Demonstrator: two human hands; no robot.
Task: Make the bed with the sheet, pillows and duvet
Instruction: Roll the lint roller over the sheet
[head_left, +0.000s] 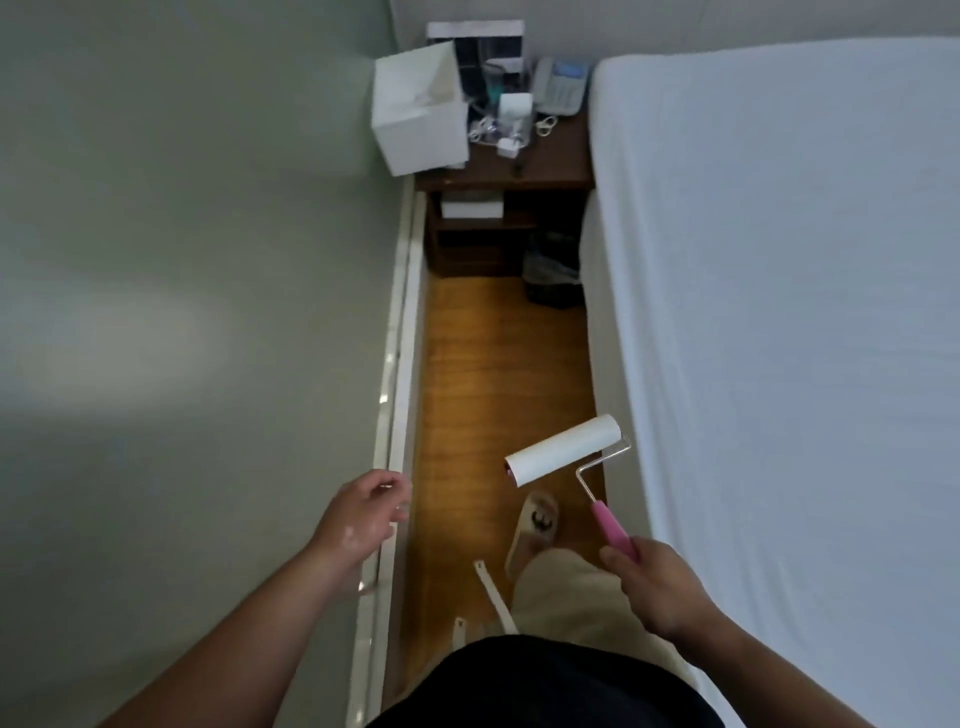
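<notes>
**White sheet (779, 260) laid over the bed (597, 291), lint roller (563, 449) held beside it**

The sheet is seen stretched flat across the mattress on the right of the view, with only faint creases, and it is drawn down over the near edge. No pillow or duvet is shown within the frame.

Just beside that edge, above the floor, the lint roller is held up by its pink handle (615, 527), which is grasped by the right hand (654, 587) with the fingers curled round it. The white roll is tilted and is kept clear of the sheet. The left hand (358, 514) is extended toward the wall (182, 208) with its fingers loosely bent, and nothing is held in it.

Below the hands, a narrow strip of wooden floor (493, 364) is bounded by a white baseboard (400, 364) on one side and the bed on the other. A pale slipper (537, 519) is worn on the foot nearest the bed.

At the far end of the strip, a dark wooden desk (550, 166) is set against the head of the bed. A white box (421, 114), a telephone (561, 85) and small clutter (too blurred to be named) are carried on it. A dark object (553, 270) is placed on the floor at its foot.
</notes>
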